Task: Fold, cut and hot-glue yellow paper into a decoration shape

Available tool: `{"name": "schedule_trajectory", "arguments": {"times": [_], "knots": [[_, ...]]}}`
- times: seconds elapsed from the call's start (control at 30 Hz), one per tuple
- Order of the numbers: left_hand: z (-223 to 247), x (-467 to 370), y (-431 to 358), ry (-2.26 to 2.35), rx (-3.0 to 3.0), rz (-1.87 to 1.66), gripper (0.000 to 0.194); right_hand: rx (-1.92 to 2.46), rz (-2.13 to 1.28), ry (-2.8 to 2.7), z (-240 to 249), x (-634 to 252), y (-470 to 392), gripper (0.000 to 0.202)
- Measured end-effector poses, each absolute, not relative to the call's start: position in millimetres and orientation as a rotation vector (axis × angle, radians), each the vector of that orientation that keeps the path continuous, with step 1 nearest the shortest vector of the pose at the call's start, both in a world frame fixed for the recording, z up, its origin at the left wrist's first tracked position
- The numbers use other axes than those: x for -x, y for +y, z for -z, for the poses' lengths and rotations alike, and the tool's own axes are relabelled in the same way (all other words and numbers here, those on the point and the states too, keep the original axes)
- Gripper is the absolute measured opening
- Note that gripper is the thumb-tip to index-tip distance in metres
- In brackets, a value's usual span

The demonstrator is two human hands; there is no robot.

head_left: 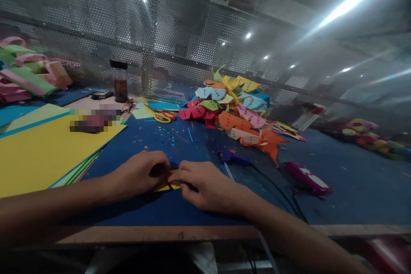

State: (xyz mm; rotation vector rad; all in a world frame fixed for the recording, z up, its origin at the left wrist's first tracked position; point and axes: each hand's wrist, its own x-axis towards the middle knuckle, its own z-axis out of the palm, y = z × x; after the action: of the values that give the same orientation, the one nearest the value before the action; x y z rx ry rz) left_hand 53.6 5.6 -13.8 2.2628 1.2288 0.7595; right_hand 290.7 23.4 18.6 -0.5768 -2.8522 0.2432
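Note:
Both of my hands meet over a small folded piece of yellow paper (163, 188) near the front of the blue table. My left hand (141, 174) has its fingers bent down onto the paper's left part. From the other side, my right hand (202, 184) pinches the paper with thumb and forefinger. Most of the paper is hidden under the fingers, so its full shape does not show. A blue glue gun (234, 158) lies just beyond my right hand, its cord trailing to the right.
Large coloured sheets (41, 154) are stacked at left. Yellow-handled scissors (162, 116) lie among paper scraps, with a dark-lidded jar (120, 83) behind. Folded paper butterfly shapes (236, 122) are heaped at the back. A purple object (307, 178) sits at right. The wooden table edge (154, 234) runs in front.

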Motion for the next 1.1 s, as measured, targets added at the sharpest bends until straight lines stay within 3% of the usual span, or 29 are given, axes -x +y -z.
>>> {"name": "schedule_trajectory", "arguments": {"times": [0.27, 0.7, 0.93, 1.1], "knots": [[13.8, -52.0, 6.4, 1.234, -2.283, -0.758, 0.004, 0.589, -0.191, -2.87, -17.7, -289.5, 22.8, 0.035], [14.0, -50.4, 4.1, 1.231, -2.362, -0.73, 0.012, 0.529, -0.397, -2.81, -20.5, -297.9, 25.1, 0.028], [12.8, -49.7, -0.9, 1.245, -2.511, -0.64, 0.018, 0.648, -0.061, -2.612, -7.3, -291.1, 34.6, 0.015], [10.3, -50.8, -7.6, 1.231, -2.579, -0.617, 0.007, 0.764, -0.016, -2.741, -4.9, -288.0, 43.1, 0.009]]}}
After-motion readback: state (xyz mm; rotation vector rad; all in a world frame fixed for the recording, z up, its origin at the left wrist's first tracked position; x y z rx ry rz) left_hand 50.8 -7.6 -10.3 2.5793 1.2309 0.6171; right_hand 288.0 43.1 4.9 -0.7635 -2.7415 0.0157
